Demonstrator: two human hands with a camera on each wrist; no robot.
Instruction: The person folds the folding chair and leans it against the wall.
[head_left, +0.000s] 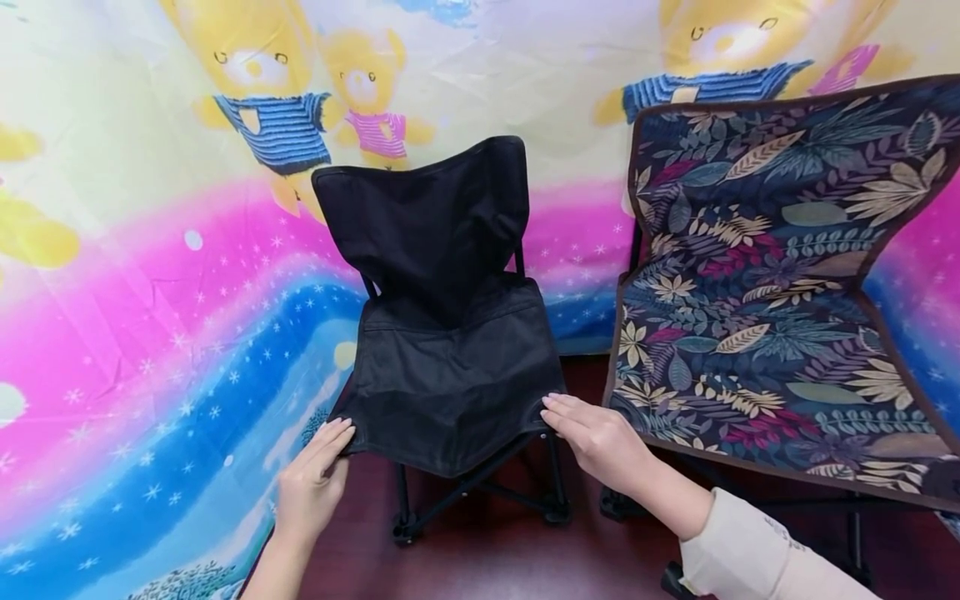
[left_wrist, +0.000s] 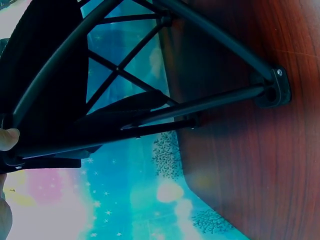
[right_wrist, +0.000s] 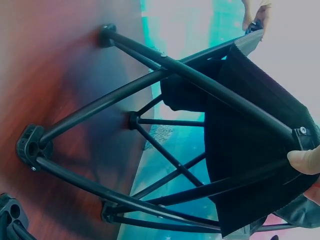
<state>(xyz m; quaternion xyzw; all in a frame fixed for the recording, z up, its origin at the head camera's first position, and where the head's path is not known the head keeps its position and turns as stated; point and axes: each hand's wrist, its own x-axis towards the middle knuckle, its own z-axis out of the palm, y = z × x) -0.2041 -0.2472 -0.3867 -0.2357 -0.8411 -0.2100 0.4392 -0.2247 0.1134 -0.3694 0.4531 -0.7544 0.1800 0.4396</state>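
A small black folding chair (head_left: 450,358) stands unfolded, its fabric seat spread over a crossed tube frame. My left hand (head_left: 313,482) grips the seat's front left corner, fingers on top. At the front right corner, my right hand (head_left: 603,437) holds the fabric the same way. In the right wrist view the right thumb (right_wrist: 305,161) presses beside the corner joint, under the seat. The left thumb (left_wrist: 8,139) shows at its corner in the left wrist view. Crossed black legs (right_wrist: 110,95) run down to plastic feet (right_wrist: 34,147).
A second folding chair (head_left: 757,317) with a leaf pattern stands close on the right. Both chairs are on a dark red wood-grain surface (head_left: 480,558). Behind and to the left hangs a backdrop (head_left: 135,333) printed with bears and snowflakes.
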